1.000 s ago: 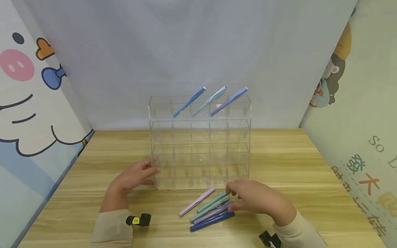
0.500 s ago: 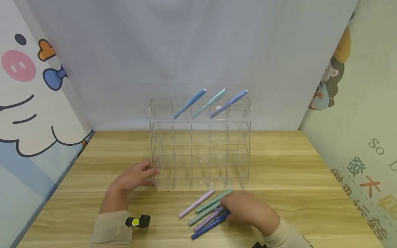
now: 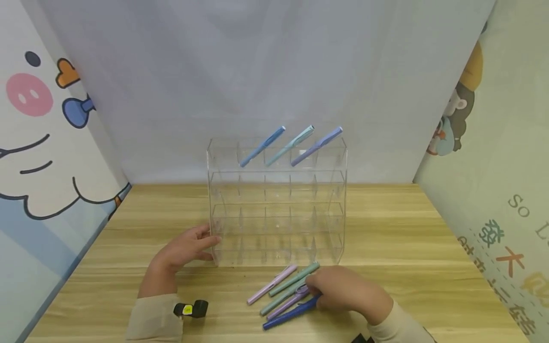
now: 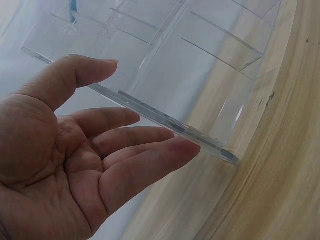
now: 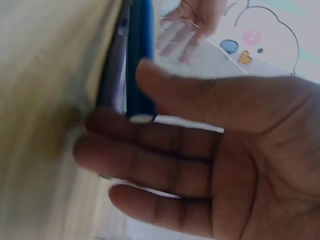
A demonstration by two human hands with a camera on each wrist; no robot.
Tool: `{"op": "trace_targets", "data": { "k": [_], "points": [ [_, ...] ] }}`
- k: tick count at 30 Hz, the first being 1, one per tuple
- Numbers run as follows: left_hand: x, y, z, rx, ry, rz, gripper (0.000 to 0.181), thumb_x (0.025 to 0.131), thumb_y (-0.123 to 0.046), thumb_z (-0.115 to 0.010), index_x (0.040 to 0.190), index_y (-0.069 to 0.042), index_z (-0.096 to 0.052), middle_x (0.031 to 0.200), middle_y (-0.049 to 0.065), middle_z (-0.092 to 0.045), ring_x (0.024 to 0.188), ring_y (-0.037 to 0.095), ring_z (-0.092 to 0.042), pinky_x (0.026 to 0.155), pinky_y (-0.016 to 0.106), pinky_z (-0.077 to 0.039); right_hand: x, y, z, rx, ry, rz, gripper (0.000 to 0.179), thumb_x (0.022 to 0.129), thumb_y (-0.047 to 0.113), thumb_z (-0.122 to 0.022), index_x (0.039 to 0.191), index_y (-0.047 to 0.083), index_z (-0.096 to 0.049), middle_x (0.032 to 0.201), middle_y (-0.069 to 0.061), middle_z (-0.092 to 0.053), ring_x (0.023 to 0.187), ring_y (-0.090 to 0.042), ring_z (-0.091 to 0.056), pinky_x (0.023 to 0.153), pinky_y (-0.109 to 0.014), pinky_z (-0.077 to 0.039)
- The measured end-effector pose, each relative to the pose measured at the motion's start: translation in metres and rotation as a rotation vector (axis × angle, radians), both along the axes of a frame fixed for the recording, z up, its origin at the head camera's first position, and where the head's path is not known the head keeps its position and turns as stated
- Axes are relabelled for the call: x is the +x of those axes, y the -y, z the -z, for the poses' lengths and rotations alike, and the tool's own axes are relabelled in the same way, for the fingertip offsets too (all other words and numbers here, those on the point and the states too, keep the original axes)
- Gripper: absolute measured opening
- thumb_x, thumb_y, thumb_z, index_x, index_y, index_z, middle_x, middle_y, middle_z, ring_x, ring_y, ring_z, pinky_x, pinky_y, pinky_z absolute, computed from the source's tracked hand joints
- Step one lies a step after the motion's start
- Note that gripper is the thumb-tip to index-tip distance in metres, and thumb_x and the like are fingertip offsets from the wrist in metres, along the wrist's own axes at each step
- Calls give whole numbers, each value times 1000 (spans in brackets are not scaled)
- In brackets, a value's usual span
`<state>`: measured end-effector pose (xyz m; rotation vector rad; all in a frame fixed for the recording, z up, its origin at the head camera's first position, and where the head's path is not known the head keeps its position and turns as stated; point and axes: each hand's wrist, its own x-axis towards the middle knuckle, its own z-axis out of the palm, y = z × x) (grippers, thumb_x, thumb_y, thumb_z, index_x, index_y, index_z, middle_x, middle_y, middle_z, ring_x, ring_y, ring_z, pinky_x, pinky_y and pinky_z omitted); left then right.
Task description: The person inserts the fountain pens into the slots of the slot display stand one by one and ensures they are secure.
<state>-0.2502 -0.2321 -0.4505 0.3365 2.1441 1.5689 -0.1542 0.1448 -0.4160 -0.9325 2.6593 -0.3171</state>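
A clear acrylic pen rack (image 3: 277,209) with several tiers of compartments stands upright on the table. At its lower left side edge is my left hand (image 3: 184,247), its thumb in front of the panel and its fingers spread loosely along the edge (image 4: 165,120). My right hand (image 3: 347,290) pinches the end of a dark blue pen (image 3: 291,315) between thumb and index finger, close over the table; its end shows at the thumb in the right wrist view (image 5: 140,65). Next to it lie a purple pen (image 3: 287,303), two green pens (image 3: 293,279) and a pink pen (image 3: 271,285).
In the rack's top tier lean a blue pen (image 3: 262,146), a pale aqua pen (image 3: 289,146) and a lavender pen (image 3: 317,146). A pale curtain (image 3: 274,71) hangs behind the wooden table (image 3: 386,228). Printed panels stand at both sides.
My right hand has moved left and down onto the pens and taken hold of the dark blue pen's end. The pens have shifted and turned slightly. My left hand stays at the rack.
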Motion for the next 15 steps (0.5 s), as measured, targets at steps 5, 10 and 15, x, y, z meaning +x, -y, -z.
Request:
{"op": "trace_targets", "data": {
  "k": [5,10,15],
  "points": [
    [1,-1,-1,8,8,6,79,99,-37,-59,157,-4,-16,158,24,-25,143,42,-31,97,45,-53,-3,-10,-11,-90,111,3,23,82,8,-72,81,20,-53,69,14,-42,61,-1,-38,55,-19,-36],
    [1,-1,-1,9,15,1,78,100,-35,-58,157,-5,-15,158,24,-24,142,42,-32,98,46,-53,-6,-12,-19,-136,138,-5,18,87,18,-74,103,21,-65,78,16,-56,67,0,-49,61,-21,-45],
    [1,-1,-1,21,8,9,76,100,-34,-57,157,-4,-16,158,25,-25,143,42,-30,96,45,-54,-10,-11,-20,-164,133,-37,12,90,26,-72,100,21,-71,87,19,-62,74,2,-53,67,-19,-49]
  ]
}}
